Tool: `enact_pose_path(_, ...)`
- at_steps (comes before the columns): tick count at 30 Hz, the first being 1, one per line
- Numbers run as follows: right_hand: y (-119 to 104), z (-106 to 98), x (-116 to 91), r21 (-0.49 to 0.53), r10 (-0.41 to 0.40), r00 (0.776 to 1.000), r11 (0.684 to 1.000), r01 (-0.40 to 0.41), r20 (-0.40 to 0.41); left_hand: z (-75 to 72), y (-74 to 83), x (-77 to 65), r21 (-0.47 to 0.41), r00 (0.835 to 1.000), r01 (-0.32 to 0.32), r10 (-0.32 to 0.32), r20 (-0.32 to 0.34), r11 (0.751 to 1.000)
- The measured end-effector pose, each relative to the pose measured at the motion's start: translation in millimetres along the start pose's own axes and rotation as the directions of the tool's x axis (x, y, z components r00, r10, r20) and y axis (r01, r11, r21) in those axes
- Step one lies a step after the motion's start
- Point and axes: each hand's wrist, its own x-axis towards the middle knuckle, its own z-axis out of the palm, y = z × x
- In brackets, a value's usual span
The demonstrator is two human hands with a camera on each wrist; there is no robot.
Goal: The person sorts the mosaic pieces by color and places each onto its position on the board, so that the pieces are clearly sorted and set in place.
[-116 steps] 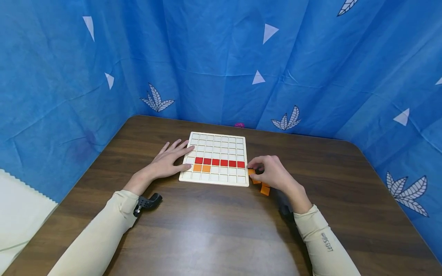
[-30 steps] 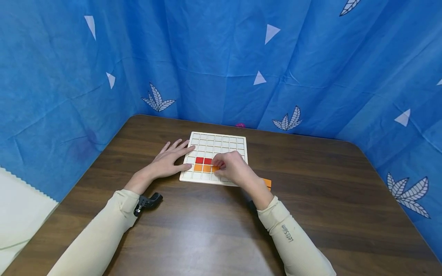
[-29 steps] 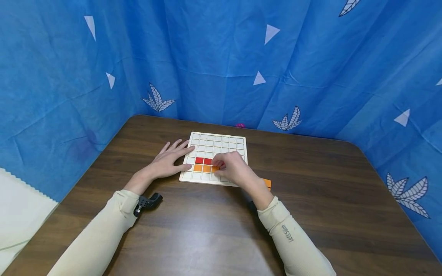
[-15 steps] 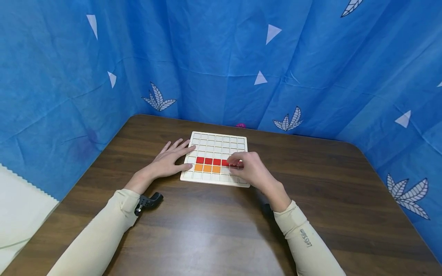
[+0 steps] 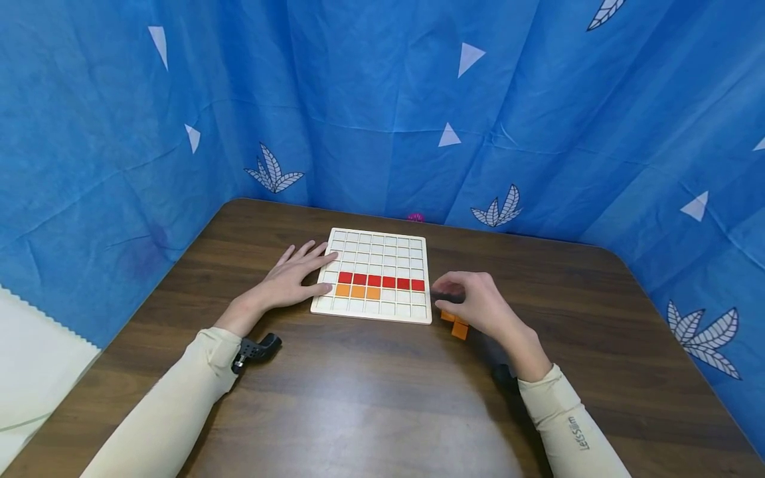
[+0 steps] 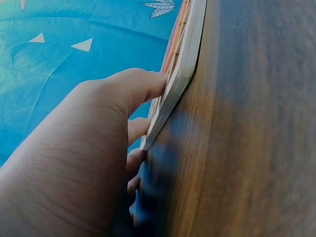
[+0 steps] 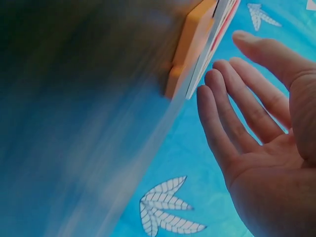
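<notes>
A pale board with a grid of square recesses [image 5: 376,251] lies on the table. Several red squares [image 5: 374,280] form a row across it, and three orange squares [image 5: 358,291] fill the left of the row nearer me. My left hand [image 5: 291,279] rests on the board's left edge with fingers spread; the left wrist view shows its thumb [image 6: 148,85] on the rim. Just right of the board, my right hand [image 5: 483,304] hovers over loose orange squares [image 5: 459,330], partly hiding them. Its thumb and fingers stand apart with nothing between them, as the right wrist view shows.
The brown wooden table [image 5: 358,385] extends around the board on all sides. A blue curtain [image 5: 382,106] with leaf and triangle prints hangs behind it. White cloth [image 5: 36,372] shows at the far left. A black wrist mount [image 5: 257,352] sits on the left wrist.
My right hand set a third orange square into the nearer row, released it and moved back right to the loose squares. The left hand stays on the board's edge.
</notes>
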Motion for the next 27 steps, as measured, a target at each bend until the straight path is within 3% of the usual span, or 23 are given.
enact_pose_path(14,10,-7,-7,-0.03,0.046,0.989,0.999,-0.042,0.141,0.1,-0.6,-1.2,0.002,1.0,0.003,-0.003,-0.003,1.0)
enact_pose_path(20,10,-7,-7,-0.029,0.036,0.988,0.999,-0.032,0.148,0.9,-0.4,0.6,0.006,1.0,0.006,-0.006,0.0,1.0)
enact_pose_path(27,0,-5,-1,-0.032,-0.014,0.995,0.999,0.017,0.097,-1.7,0.6,1.3,0.003,1.0,0.009,-0.009,0.002,1.0)
